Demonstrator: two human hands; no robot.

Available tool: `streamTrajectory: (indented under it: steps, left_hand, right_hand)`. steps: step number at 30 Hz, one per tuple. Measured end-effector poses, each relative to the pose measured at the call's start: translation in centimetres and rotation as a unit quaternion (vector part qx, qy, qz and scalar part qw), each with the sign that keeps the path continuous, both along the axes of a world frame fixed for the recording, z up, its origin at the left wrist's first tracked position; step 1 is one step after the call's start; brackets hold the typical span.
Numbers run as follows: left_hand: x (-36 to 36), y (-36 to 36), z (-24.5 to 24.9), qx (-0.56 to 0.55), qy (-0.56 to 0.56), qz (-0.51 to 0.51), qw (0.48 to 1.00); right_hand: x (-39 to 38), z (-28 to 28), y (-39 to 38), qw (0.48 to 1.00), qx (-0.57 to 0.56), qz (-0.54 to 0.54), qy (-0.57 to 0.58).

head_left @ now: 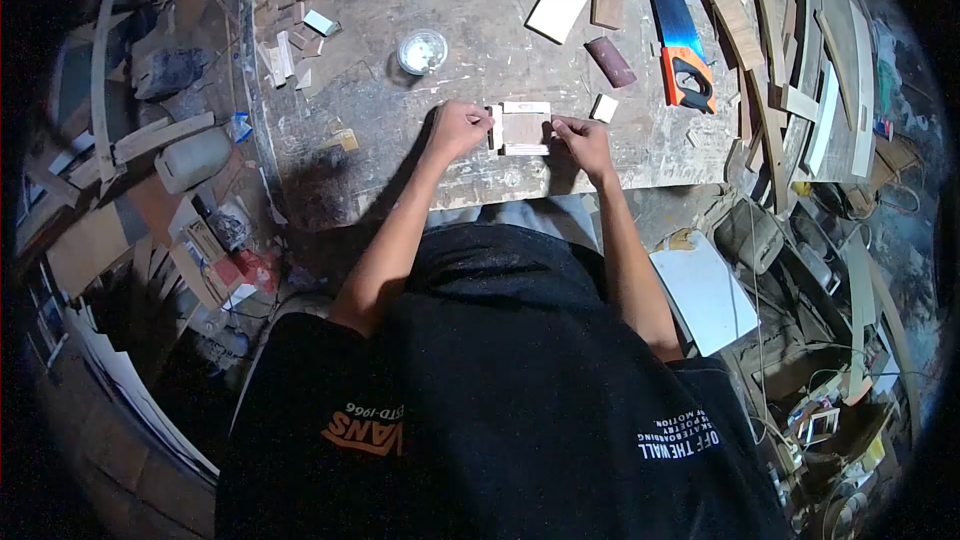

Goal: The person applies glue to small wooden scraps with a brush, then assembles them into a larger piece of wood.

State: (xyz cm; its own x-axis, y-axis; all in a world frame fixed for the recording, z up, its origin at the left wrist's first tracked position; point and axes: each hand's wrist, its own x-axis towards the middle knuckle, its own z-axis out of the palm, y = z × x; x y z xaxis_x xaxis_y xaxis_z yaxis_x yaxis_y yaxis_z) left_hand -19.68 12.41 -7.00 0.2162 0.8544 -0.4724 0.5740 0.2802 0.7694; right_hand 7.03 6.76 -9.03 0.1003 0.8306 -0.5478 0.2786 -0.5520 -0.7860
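Observation:
A small square wooden frame (525, 108) with light strips around a brown panel (524, 128) lies near the worktable's front edge. At its left side, my left hand (462, 130) is closed, fingertips pinching at the left strip (495, 127). My right hand (584, 147) is closed at the right side, thumb and finger together by the panel's right edge; what they hold there is too small to make out. A small pale block (604, 107) lies just beyond my right hand.
On the worktable (380, 185) are a round tub (422, 52), pale board (558, 7), brown block (607, 3), dark red piece (610, 62), handsaw (688, 79) and wood scraps (283, 58). Long strips (772, 90) lie right; a white board (705, 298) sits below the edge.

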Motion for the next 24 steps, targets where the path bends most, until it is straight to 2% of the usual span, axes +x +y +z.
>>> streamTrajectory:
  steps: [5,8,14,19,24]
  left_hand:
    - [0.8,-0.7,0.5,0.006,0.007,0.044,0.999]
    - [0.6,-1.5,-2.2,-0.005,-0.05,0.09,0.995]
    - [1.2,-1.7,-2.2,0.005,-0.042,0.114,0.993]
    - [1.4,-1.9,-2.1,0.038,-0.02,0.093,0.995]
    - [1.6,-2.2,-2.4,0.052,-0.014,0.093,0.994]
  right_hand:
    - [0.1,-0.2,0.0,1.0,0.012,0.003,0.003]
    - [0.0,-0.2,-0.1,1.0,0.009,-0.002,0.015]
    - [0.0,0.2,-0.1,0.999,0.014,-0.003,0.03]
    - [-0.1,0.3,-0.2,0.999,-0.019,0.0,0.029]
    - [-0.5,-0.2,-0.5,0.997,0.005,-0.043,0.069]
